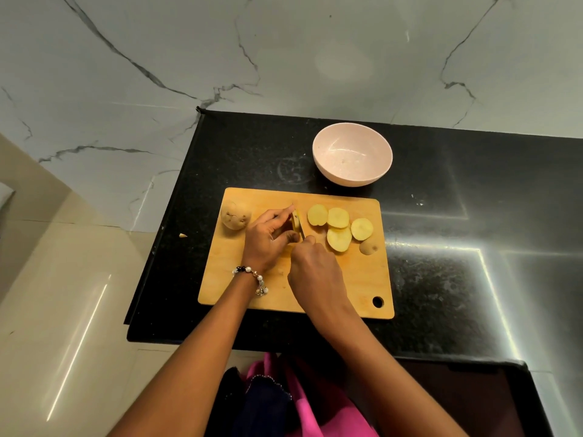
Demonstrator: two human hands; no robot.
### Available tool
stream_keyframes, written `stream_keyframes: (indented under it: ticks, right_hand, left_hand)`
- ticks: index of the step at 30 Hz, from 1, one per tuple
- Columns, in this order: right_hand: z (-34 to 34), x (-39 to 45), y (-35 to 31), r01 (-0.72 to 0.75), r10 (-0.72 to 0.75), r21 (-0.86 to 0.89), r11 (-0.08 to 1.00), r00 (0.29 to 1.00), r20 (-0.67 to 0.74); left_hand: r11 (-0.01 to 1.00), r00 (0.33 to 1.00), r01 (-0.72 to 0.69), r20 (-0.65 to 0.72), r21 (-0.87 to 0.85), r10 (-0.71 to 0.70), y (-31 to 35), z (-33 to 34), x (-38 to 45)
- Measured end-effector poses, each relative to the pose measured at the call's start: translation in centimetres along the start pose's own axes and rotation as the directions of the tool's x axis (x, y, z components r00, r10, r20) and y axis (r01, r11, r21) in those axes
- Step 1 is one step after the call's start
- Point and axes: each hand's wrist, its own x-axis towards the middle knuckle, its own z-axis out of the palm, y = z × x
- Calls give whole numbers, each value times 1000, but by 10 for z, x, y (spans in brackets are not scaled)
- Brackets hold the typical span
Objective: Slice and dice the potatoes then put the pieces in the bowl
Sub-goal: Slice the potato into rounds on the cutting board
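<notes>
Potato [296,223] on cutting board [293,279], pinned by left hand [268,238] to steady it; right hand [315,272] clenched on knife [302,232], slicing. Slices [339,227] fanned rightward. Whole potato [235,215] waiting left; bowl [352,153] beyond, unfilled.

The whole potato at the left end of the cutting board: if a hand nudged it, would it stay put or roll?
The whole potato looks rounded and uncut, so it would probably roll or rock, unlike the flat slices lying on the cutting board. It sits near the board's left edge, so it might roll off onto the counter. It seems firm, likely fairly heavy for its size.
</notes>
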Motion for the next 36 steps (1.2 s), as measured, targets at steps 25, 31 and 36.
stream_keyframes:
  ticks: [25, 31, 36]
  right_hand:
    - [17, -2, 4, -4, 5, -24, 1000, 1000, 15]
    - [40, -18, 7, -38, 37, -103, 994, 999, -9]
    - [52, -35, 23, -75, 83, -201, 977, 996, 31]
  left_hand:
    - [999, 999, 43, 4, -31, -43, 4, -3, -1]
    - [997, 998, 70, 7, -28, -70, 5, -4, -1]
    - [997, 997, 79, 13, 2, -79, 5, -5, -1]
